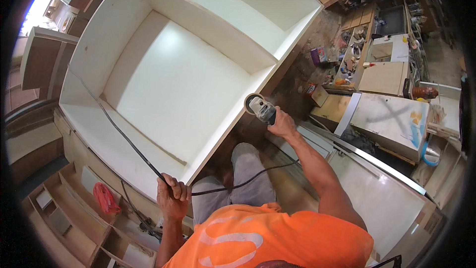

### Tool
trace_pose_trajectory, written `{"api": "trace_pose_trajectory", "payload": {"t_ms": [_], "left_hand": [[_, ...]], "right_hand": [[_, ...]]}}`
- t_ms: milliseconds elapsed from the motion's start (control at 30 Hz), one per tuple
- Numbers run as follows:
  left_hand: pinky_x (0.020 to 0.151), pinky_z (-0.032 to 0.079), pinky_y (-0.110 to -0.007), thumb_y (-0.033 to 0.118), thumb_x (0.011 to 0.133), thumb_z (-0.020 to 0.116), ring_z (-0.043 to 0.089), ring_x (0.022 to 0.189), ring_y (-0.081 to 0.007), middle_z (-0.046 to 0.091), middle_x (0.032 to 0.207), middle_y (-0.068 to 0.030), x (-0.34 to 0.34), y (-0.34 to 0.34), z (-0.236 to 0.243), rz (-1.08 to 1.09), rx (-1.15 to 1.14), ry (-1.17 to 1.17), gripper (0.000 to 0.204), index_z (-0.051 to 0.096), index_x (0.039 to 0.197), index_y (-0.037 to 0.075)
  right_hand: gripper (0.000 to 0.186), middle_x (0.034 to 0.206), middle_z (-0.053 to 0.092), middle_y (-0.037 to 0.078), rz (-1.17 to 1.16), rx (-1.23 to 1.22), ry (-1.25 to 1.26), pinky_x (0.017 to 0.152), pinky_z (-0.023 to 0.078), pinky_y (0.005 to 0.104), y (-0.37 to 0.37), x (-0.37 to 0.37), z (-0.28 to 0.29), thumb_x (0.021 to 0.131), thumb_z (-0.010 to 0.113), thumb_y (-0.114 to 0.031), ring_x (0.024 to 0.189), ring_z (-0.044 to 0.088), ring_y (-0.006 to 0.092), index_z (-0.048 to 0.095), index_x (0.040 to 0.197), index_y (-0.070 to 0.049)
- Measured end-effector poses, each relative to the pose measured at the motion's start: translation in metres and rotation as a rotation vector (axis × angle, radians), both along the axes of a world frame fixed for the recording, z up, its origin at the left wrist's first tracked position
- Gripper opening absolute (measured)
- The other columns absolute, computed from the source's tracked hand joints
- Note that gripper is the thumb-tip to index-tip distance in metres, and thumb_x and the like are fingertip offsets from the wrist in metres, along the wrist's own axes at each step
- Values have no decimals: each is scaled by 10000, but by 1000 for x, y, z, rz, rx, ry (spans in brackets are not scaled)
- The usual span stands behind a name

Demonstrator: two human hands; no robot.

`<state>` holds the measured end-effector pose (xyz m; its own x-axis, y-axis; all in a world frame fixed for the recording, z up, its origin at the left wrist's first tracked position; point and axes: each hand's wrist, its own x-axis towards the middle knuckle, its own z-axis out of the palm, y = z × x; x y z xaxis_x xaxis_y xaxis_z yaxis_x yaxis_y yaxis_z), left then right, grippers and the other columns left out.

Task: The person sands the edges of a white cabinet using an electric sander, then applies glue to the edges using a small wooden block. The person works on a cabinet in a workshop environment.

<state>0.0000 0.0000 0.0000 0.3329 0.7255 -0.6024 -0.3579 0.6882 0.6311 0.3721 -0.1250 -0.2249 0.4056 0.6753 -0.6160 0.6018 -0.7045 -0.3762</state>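
Note:
My right hand (283, 123) is closed round the body of an angle grinder (261, 109). The grinder's round disc is at the front edge of a large white cabinet carcass (218, 136); whether it touches the edge I cannot tell. In my left hand (173, 196), at the cabinet's near corner, a black power cord (130, 143) is gripped. One stretch of the cord runs up across the cabinet's side, and another passes over my lap toward the right. A divider (213, 22) splits the cabinet's inside into compartments.
Shelving frames (69, 213) stand at the lower left, with a red bundle (105, 197) on them. To the right are white panels (367, 188), a marked board (389, 119) and a workbench (382, 79) with cluttered trays. A purple box (318, 56) sits beyond the cabinet edge.

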Motion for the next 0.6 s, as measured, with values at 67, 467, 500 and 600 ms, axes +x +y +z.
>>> {"api": "trace_pose_trajectory", "payload": {"t_ms": [67,467,500,600], "left_hand": [[432,371,-275,430,1073,309,339,425,-106,326,533,35,6,3,3,-22,19,-6,386,477,887,136],[464,378,-286,420,1079,287,346,442,-112,338,544,33,126,49,-21,34,0,-35,387,471,892,134],[466,377,-288,421,1079,287,344,443,-112,338,546,33,128,51,-20,34,-5,-33,387,470,892,135],[469,375,-291,424,1078,287,344,447,-112,337,550,32,134,54,-18,46,-20,-15,387,470,894,136]], "right_hand": [[651,1084,629,281,-24,57,-14,886,505,524,-4,5,-3,697,725,-210,1037,612,464,421,1233,1],[744,1086,633,315,-61,62,-123,884,512,509,45,175,-2,688,722,-249,1025,618,476,408,1303,28],[753,1086,633,319,-76,70,-130,885,511,508,44,185,-4,687,721,-250,1028,618,477,409,1309,37],[769,1077,631,337,-130,98,-116,883,508,507,54,205,1,681,716,-258,1034,615,485,423,1310,76]]}}
